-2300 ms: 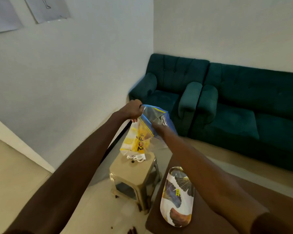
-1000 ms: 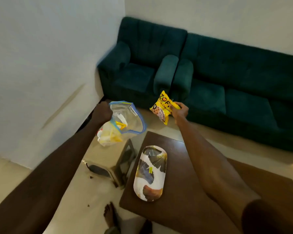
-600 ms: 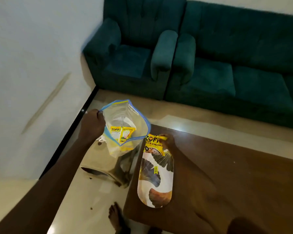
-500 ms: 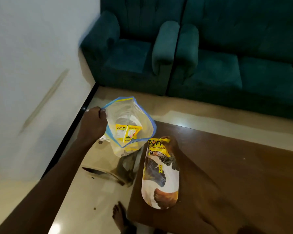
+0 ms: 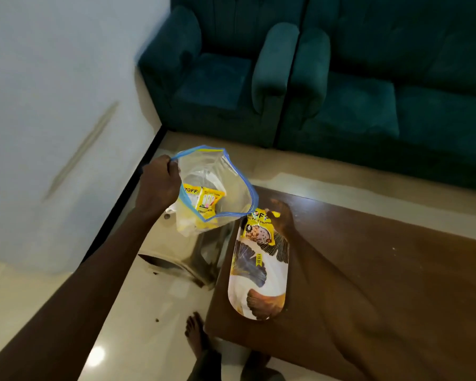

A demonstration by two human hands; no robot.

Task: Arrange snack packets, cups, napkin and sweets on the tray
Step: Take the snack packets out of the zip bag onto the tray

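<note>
Currently: right hand (image 5: 282,220) pinches top edge of snack packet (image 5: 258,229), laying it on tray (image 5: 259,273) end just below fingers. Left hand (image 5: 160,185) clamped on bag (image 5: 217,188) rim, mouth kept open beside it; more packets (image 5: 204,200) inside.

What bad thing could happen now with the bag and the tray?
1. The left hand holds the open zip bag by one edge only, in the air. It could tip and spill the yellow packets inside.
2. The tray sits right at the table's edge. A bump from the right hand, which is setting a snack packet on its far end, might push it off.
</note>
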